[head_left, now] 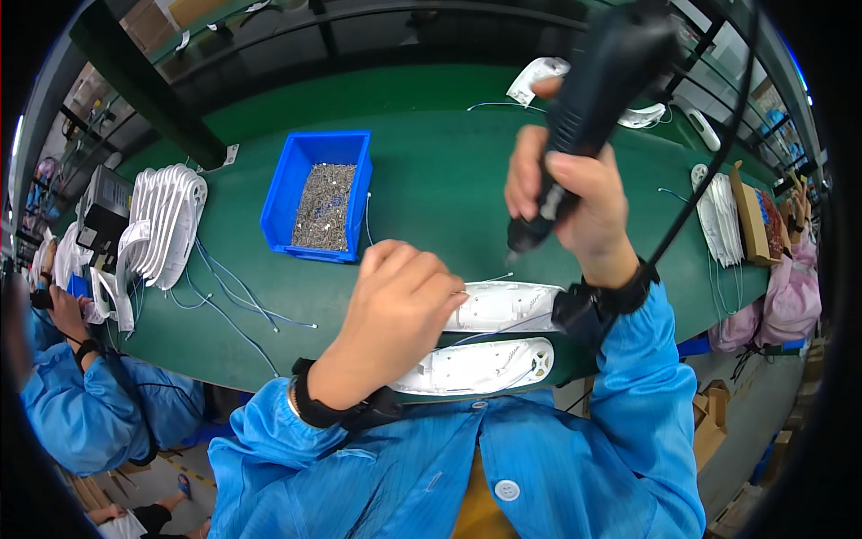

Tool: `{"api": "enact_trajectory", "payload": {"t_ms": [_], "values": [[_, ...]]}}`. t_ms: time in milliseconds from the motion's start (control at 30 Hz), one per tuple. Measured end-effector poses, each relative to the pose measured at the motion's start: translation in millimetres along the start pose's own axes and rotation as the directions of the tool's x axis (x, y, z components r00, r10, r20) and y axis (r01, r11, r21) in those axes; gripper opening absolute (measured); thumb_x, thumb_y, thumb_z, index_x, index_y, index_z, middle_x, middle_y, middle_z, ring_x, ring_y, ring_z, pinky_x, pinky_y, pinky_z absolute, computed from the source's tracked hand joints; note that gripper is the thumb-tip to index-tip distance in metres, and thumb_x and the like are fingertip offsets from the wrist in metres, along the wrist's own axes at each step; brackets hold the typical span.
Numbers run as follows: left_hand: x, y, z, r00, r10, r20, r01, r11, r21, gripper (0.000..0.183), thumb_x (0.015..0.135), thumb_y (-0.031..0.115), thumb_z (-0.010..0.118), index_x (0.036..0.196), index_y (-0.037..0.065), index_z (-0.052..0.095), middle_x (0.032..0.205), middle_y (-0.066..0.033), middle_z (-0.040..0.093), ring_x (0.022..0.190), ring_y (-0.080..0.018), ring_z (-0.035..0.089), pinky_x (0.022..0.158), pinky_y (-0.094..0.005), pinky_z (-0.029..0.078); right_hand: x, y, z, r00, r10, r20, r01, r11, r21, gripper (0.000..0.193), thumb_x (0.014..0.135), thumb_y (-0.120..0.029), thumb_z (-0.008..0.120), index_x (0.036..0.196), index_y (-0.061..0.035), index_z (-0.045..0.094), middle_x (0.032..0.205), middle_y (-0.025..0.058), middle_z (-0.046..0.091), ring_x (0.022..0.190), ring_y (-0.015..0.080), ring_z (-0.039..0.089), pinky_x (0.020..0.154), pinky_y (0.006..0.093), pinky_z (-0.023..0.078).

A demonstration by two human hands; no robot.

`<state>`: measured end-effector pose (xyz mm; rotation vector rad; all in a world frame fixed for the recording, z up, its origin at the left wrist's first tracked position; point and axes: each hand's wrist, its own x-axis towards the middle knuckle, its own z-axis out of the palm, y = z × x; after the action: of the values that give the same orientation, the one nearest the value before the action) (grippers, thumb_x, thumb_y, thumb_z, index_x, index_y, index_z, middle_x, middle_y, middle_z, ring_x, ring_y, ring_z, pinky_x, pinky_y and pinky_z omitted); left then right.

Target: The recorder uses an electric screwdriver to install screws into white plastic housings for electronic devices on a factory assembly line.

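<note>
My right hand [575, 184] is wrapped round a black electric screwdriver [593, 90], its tip pointing down above the green table. Below the tip lies a white plastic housing [507, 308], hollow side up, with a thin wire along it. My left hand [395, 301] is closed in a pinch at this housing's left end. A tiny golden bit shows at the fingertips, too small to make out. Nearer to me, a second white housing [485, 366] lies along the table edge, its left end partly behind my left wrist.
A blue bin [274, 211] holds many small screws. White housings with trailing wires stand stacked at left [171, 225] and right [716, 216]; others lie at the back. A black cable [709, 184] hangs beside my right arm. Co-workers sit at both sides.
</note>
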<state>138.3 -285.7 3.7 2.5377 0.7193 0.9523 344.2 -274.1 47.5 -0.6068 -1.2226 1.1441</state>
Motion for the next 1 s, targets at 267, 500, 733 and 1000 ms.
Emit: {"api": "enact_trajectory", "payload": {"t_ms": [267, 500, 733, 1000], "values": [[0, 15, 18, 0.994, 0.104, 0.028, -0.103, 0.993, -0.055, 0.017, 0.062, 0.004, 0.072, 0.075, 0.009, 0.06, 0.075, 0.0009, 0.056, 0.074, -0.018, 0.053, 0.087, -0.0419, 0.036, -37, -20, 23, 0.977, -0.211, 0.038, 0.199, 0.959, 0.201, 0.074, 0.08, -0.07, 0.04, 0.119, -0.0076, 0.036, 0.061, 0.0039, 0.05, 0.044, 0.0143, 0.049, 0.043, 0.0289, 0.043], [0, 25, 25, 0.998, 0.06, 0.025, -0.059, 0.998, -0.034, 0.004, 0.073, 0.011, 0.063, 0.075, 0.009, 0.06, 0.074, -0.0008, 0.052, 0.076, -0.0183, 0.051, 0.09, -0.0436, 0.034, -52, -18, 21, 0.966, -0.254, 0.049, 0.244, 0.958, 0.154, 0.072, 0.078, -0.068, 0.047, 0.116, -0.0082, 0.036, 0.064, 0.0058, 0.053, 0.049, 0.0161, 0.054, 0.047, 0.031, 0.047], [0, 34, 33, 0.994, 0.091, 0.066, -0.092, 0.996, 0.018, 0.009, 0.075, 0.013, 0.062, 0.08, 0.008, 0.057, 0.077, -0.0026, 0.051, 0.077, -0.0189, 0.051, 0.09, -0.0458, 0.033, -60, -28, 3, 0.938, -0.272, 0.217, 0.23, 0.953, 0.198, 0.073, 0.078, -0.064, 0.052, 0.121, -0.0082, 0.034, 0.072, 0.009, 0.056, 0.058, 0.0202, 0.058, 0.057, 0.0344, 0.049], [3, 43, 32, 0.995, 0.087, 0.052, -0.09, 0.994, 0.055, 0.011, 0.074, 0.012, 0.065, 0.081, 0.008, 0.057, 0.076, -0.002, 0.05, 0.076, -0.0186, 0.051, 0.089, -0.0447, 0.033, -54, -27, -17, 0.856, -0.323, 0.404, 0.245, 0.941, 0.233, 0.073, 0.078, -0.063, 0.053, 0.123, -0.0086, 0.034, 0.074, 0.0094, 0.056, 0.059, 0.0204, 0.058, 0.058, 0.0349, 0.048]]}}
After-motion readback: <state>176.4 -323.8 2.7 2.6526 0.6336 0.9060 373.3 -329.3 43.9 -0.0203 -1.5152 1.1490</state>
